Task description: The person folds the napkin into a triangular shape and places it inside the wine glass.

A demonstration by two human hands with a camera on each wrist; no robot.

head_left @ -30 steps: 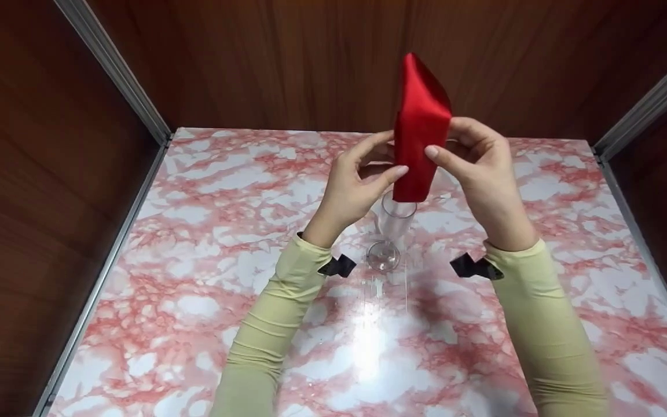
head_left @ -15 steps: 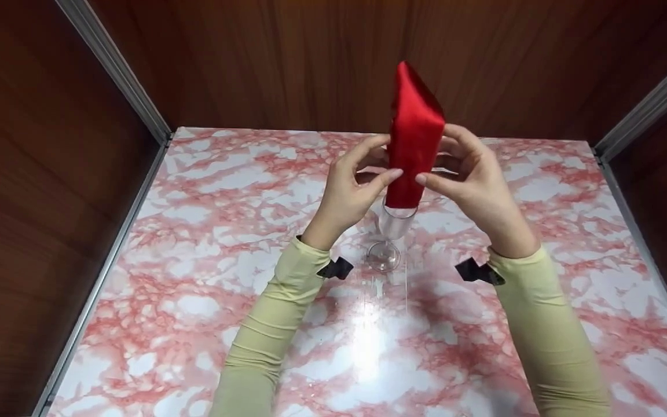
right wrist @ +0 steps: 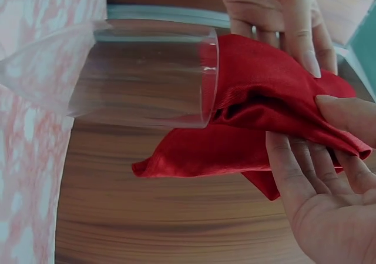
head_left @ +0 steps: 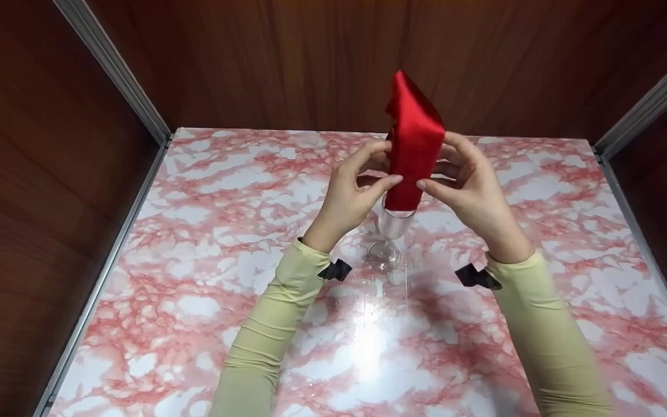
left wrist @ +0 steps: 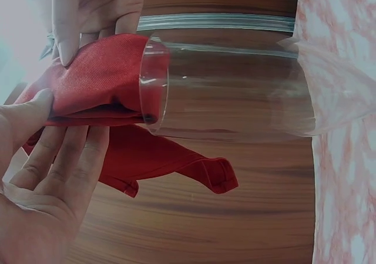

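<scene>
A folded red satin napkin stands upright over a clear stemmed glass. Its lower end sits just inside the glass's rim, as both wrist views show. From the left, my left hand pinches the napkin, thumb on the near face and fingers behind. On the opposite side my right hand grips it the same way. Loose corners of the cloth hang outside the rim in the right wrist view, below the glass bowl. The foot of the glass rests on the table.
The table has a red and white marbled top. A dark wood panel rises behind it, with more panels at left and right. Metal rails run along the corners.
Both hands have lowered the napkin and shifted it slightly left. Its bottom end has gone from above the glass to just inside the rim. The right thumb has slid down the cloth.
</scene>
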